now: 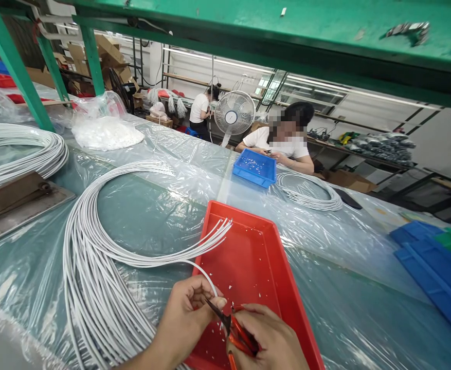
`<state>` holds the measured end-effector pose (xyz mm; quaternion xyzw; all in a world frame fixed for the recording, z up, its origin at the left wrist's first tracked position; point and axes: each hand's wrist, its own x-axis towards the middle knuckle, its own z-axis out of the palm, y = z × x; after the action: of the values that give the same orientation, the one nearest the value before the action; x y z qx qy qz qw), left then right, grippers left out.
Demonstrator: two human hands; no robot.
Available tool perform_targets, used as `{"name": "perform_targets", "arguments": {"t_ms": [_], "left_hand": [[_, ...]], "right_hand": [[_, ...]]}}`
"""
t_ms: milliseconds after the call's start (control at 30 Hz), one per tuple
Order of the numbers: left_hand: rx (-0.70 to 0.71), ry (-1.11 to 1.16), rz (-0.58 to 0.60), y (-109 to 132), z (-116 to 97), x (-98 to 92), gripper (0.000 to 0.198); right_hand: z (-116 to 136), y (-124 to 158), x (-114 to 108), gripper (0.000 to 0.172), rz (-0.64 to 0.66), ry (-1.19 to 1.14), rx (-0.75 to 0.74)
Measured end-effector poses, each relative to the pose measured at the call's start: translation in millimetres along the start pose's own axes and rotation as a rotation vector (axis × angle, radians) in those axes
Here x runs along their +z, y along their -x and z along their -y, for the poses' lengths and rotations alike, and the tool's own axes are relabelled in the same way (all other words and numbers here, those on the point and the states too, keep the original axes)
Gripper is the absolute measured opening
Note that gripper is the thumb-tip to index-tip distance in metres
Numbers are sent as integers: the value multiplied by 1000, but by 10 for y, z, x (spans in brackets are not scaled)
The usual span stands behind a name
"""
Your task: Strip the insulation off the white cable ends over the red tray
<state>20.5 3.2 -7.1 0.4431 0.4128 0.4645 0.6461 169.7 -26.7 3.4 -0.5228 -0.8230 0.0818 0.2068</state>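
My left hand (186, 318) pinches the end part of a single white cable (206, 275) between thumb and fingers. Wrapped in my right hand (273, 336) are small orange-handled cutters (225, 317), their dark jaws close to the left thumb and the cable end. Whether the jaws touch the cable I cannot tell. Both hands are over the near part of a red tray (248, 252), which has small white scraps scattered in it. A large looped bundle of white cables (90, 246) lies to the left, some of its ends resting over the tray's far left side.
A second cable coil (51, 154) and a metal plate (24, 205) lie at left. Across the table sits a co-worker (287, 139) with a blue tray (254, 167) and another coil (313, 192). Blue bins (437, 272) stand right. A green beam (248, 31) crosses overhead.
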Motion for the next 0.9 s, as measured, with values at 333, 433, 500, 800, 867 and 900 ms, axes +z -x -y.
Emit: {"name": "perform_targets", "arguments": {"t_ms": [333,433,500,800,867,900], "left_hand": [[-96,107,69,-46,25,-50,20],[-153,201,139,-64,17,-79,22],[-178,249,168,-68,13,-88,23],[-254,430,156,-50,35,-64,20],[-241,483,143,-39,60,-43,20],[-229,508,137,-32,75,-31,21]], "right_hand": [[30,-92,-26,18,180,-287,276],[15,-118,-14,7,239,-659,416],[37,-138,-16,6,240,-830,515],[46,-33,179,28,177,-1534,672],[45,-10,247,33,190,-1678,707],[58,-2,280,34,208,-1725,716]]}}
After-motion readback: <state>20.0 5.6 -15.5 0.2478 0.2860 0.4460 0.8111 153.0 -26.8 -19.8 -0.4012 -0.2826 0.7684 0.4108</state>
